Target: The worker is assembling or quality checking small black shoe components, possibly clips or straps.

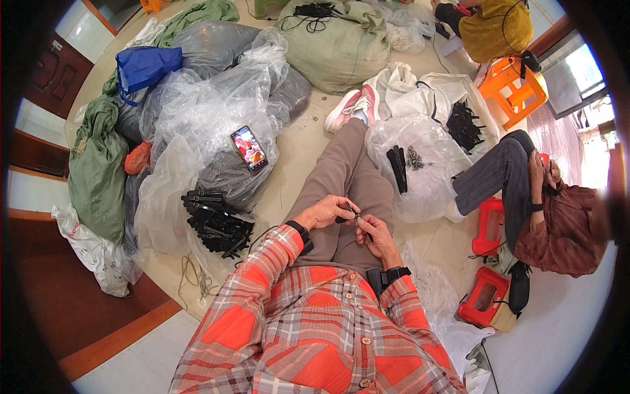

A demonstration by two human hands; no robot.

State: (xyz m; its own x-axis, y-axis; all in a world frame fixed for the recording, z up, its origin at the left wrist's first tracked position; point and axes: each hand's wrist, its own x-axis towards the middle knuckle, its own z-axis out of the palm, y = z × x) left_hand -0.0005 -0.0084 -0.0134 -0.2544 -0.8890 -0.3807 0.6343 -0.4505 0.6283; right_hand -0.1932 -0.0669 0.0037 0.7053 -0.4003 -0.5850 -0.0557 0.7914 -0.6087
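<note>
Left hand (330,211) and right hand (375,234) both pinch a small dark piece (355,214), which sits between their fingertips. Likely light and fairly stiff, easy to fumble; best held by its ends, thumb against forefinger. Fingers hide most of it; exact shape and any join unreadable.

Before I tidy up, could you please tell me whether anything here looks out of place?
The lit phone looks slightly odd: it rests on bulging plastic bags to the person's left, a soft, uneven perch.
</note>
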